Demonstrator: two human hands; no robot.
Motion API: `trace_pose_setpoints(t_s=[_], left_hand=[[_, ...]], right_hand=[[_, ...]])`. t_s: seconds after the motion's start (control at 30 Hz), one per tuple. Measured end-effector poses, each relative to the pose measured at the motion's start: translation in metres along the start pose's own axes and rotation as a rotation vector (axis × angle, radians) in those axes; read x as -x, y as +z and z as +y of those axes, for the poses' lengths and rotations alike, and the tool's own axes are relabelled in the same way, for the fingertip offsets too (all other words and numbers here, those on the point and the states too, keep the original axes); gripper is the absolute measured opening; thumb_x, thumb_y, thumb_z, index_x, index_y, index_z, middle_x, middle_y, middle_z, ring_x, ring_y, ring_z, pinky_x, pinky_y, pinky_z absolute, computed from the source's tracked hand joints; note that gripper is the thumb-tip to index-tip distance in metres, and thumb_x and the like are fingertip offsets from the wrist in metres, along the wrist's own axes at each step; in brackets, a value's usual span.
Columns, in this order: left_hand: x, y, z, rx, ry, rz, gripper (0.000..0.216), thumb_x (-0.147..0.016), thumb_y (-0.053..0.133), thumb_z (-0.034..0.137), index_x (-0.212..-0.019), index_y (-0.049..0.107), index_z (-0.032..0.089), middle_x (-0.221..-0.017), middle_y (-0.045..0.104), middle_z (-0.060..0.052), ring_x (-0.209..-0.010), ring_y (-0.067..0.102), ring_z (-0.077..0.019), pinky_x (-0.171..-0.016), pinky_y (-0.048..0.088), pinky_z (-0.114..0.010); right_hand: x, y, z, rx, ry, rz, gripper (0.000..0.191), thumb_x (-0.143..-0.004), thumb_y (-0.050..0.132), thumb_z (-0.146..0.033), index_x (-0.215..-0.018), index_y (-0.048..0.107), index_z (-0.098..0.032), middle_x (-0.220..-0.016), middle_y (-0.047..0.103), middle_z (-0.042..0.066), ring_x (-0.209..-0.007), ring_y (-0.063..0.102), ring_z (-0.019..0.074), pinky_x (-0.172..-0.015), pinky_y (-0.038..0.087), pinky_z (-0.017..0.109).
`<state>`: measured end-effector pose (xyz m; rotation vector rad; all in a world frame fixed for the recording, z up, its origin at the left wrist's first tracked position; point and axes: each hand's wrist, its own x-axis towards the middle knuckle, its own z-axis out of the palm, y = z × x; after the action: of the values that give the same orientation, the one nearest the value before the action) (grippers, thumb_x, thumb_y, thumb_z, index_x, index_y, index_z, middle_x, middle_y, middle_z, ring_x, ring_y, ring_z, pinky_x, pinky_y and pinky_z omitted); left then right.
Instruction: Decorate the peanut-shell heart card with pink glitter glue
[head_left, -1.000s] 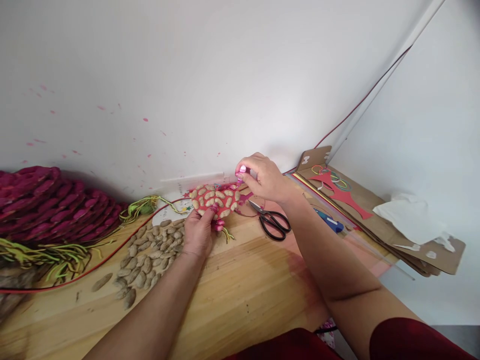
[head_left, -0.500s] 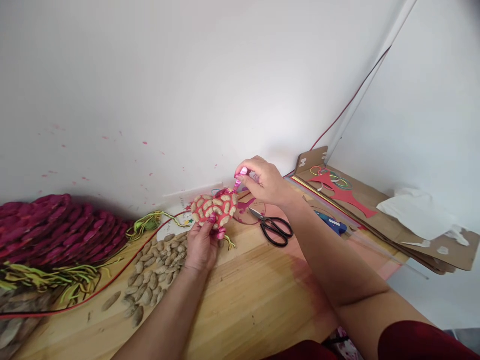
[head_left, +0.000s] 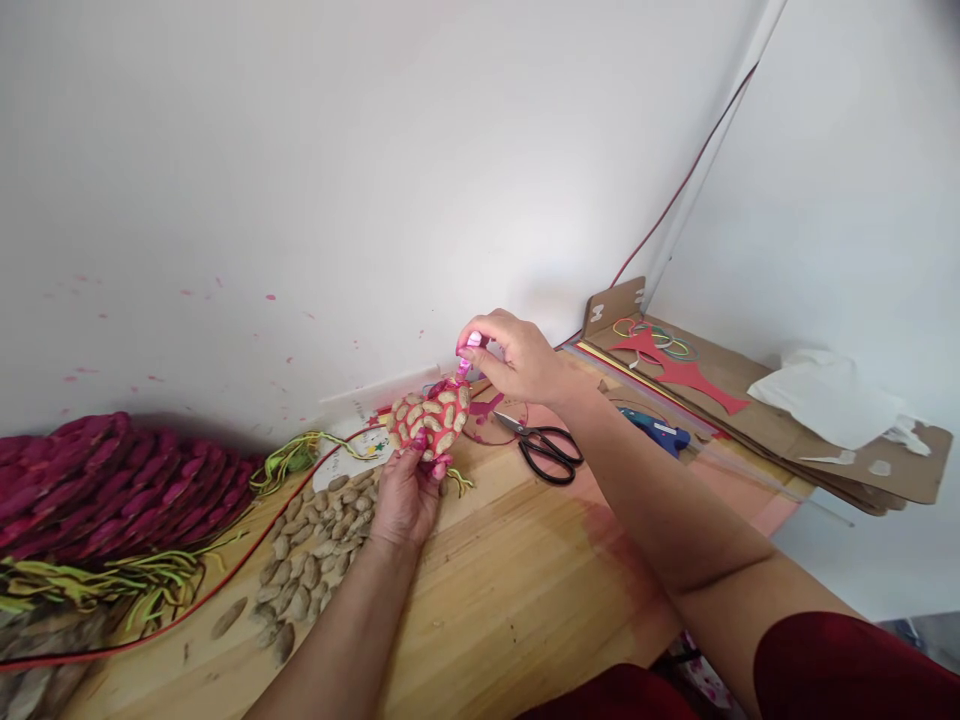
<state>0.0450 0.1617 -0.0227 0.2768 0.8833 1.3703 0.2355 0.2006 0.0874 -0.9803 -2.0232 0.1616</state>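
My left hand (head_left: pixel 409 490) is closed around the lower edge of a red piece covered with peanuts (head_left: pixel 427 420), holding it tilted up above the table. Its thumb, stained pink, presses on the front. Pinched in my right hand (head_left: pixel 514 355) is a short, pink-stained stick with a whitish end (head_left: pixel 466 358). The stick's lower end meets the piece's upper right edge, where wet-looking magenta shows; whether it is a brush I cannot tell. Loose peanuts (head_left: pixel 322 540) lie in a pile beside my left wrist. Black-handled scissors (head_left: pixel 551 455) lie below my right forearm.
A stack of magenta-painted peanut pieces (head_left: pixel 112 480) with yellow-green yarn (head_left: pixel 127 570) stands at left. A red cord (head_left: pixel 225 580) crosses the table. To the right lie a blue tool (head_left: pixel 652 430), cardboard (head_left: pixel 780 430), a red cutout (head_left: pixel 690 375) and a white cloth (head_left: pixel 810 395). The wall rises behind.
My right hand and the stick have shifted slightly left along the piece's upper edge. The view has tilted a little. Both hands keep their hold.
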Motion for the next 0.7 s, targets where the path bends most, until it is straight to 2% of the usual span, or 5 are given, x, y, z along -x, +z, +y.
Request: trace_pose_setpoints(t_s=[0.2,0.53,0.7], left_hand=[[0.0019,0.0023,0.0017,-0.012,0.001,0.022,0.013,-0.086,0.073,0.007,-0.084,0.065,0.016,-0.062,0.067,0.003,-0.041,0.061,-0.0087,-0.036,0.043,-0.012],[-0.0012,-0.0007,0.0012,-0.040,0.017,-0.019,0.016,-0.083,0.078,0.010,-0.088,0.065,0.017,-0.064,0.068,0.004,-0.040,0.061,-0.0081,-0.035,0.044,-0.011],[-0.0012,-0.0011,0.0013,-0.014,0.002,-0.006,0.011,-0.087,0.072,0.008,-0.088,0.065,0.016,-0.063,0.068,0.002,-0.040,0.061,-0.0087,-0.035,0.044,-0.011]], right_hand=[[0.0003,-0.0041,0.0029,-0.007,-0.026,0.029,0.015,-0.098,0.057,-0.028,-0.088,0.067,-0.023,-0.086,0.075,0.003,-0.088,0.061,0.0205,-0.086,0.044,0.034],[-0.0009,0.0015,0.0050,0.034,-0.037,-0.033,0.014,-0.096,0.056,-0.025,-0.087,0.066,-0.022,-0.087,0.075,0.004,-0.089,0.061,0.0208,-0.088,0.044,0.034],[-0.0003,0.0002,0.0049,0.042,-0.050,-0.031,0.014,-0.096,0.055,-0.024,-0.088,0.066,-0.022,-0.089,0.075,0.004,-0.090,0.061,0.0208,-0.088,0.044,0.034]])
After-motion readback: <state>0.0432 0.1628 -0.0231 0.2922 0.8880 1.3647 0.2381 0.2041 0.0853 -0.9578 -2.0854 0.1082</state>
